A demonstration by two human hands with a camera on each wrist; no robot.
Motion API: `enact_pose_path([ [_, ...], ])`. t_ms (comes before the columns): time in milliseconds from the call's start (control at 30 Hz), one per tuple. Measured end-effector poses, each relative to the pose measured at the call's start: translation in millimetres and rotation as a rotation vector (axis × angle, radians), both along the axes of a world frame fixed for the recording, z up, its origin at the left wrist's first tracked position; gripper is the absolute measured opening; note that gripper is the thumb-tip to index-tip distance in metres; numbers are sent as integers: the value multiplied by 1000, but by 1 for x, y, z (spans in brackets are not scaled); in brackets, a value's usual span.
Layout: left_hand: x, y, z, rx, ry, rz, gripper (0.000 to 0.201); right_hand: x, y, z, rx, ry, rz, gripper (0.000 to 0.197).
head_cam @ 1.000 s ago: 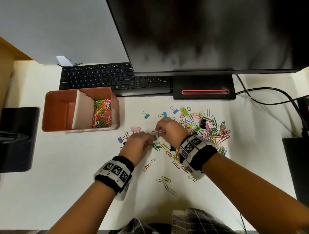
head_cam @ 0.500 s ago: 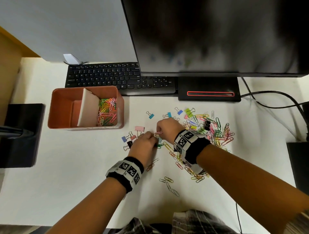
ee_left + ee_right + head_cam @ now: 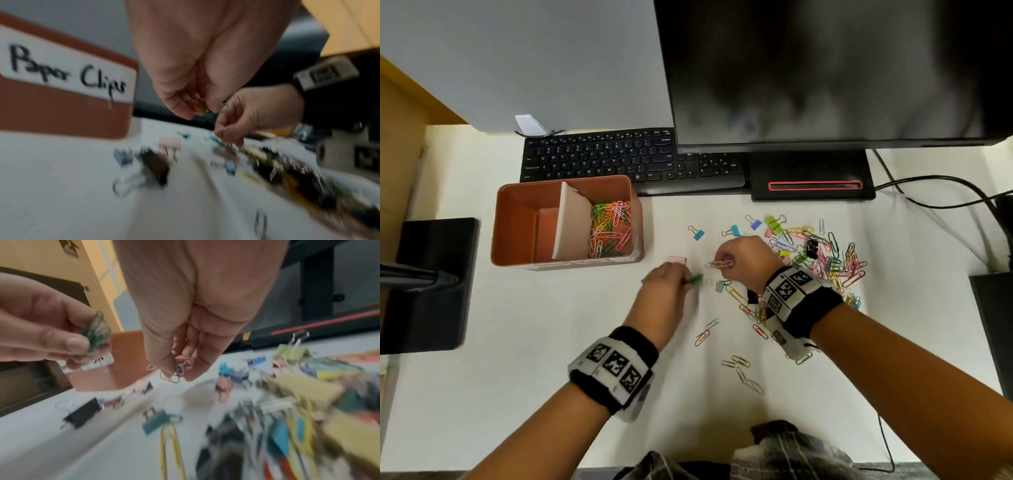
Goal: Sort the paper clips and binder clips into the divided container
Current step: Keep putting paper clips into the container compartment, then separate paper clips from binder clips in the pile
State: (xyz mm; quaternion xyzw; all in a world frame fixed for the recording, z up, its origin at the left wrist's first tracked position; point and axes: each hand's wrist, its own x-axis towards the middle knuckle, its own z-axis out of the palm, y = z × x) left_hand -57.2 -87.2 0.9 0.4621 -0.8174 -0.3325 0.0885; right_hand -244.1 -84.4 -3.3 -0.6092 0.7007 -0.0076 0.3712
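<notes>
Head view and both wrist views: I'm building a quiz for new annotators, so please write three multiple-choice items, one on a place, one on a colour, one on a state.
1. Where do the sorted paper clips lie in the divided container?
A. left compartment
B. right compartment
C. both compartments

2. What colour are the clips pinched by the left hand?
A. green
B. black
C. blue

3. What is the right hand doing?
A. lying flat on the desk
B. pressing a keyboard key
C. pinching several paper clips

Answers:
1 B, the coloured heap sits right of the white divider, and the left side holds none.
2 A, green clips show between its fingertips in the right wrist view.
3 C, its fingers close round a small bunch of clips.
</notes>
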Motion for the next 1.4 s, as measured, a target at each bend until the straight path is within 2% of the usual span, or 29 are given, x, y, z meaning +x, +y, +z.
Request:
enact_pose_path([
  [100,28,-29,41,-72,62,136,2,12,-13,27,-108,-43,-18,19],
  [200,61,-69,68,-153,3,273,8,49,-40,55,-252,-86,-14,15],
  [267,73,-94,73,-94,-55,336,12,78,-64,65,-313,-127,-26,12],
  [367,90,-116,72,-31,-125,349,19,128,-95,67,-337,-111,-47,19],
  [467,84,-117,69,-81,-172,284,28,131,-96,60,-292,-180,-97,40],
  [567,85,-102,72,-170,-65,211,26,115,-70,58,-401,-211,-62,38],
  [633,78,-80,67,-101,37,121,20,92,-37,53,-428,-172,-26,31],
  [700,64,-53,55,27,61,-17,15,65,6,42,-326,-104,-14,33],
  [800,46,-17,21,172,-38,-185,23,35,75,23,-107,-71,-1,41],
  [900,31,15,-10,299,-134,-258,35,22,127,2,89,-35,48,51],
  [967,20,31,-24,331,-168,-264,40,19,150,-13,151,-5,73,61],
  [1100,5,41,-39,300,-180,-231,45,21,166,-29,129,1,82,74],
  [1233,-5,38,-45,261,-170,-208,25,15,160,-32,97,-87,25,61],
  [1400,-8,35,-46,235,-166,-146,17,10,145,-32,1,-190,-172,46],
])
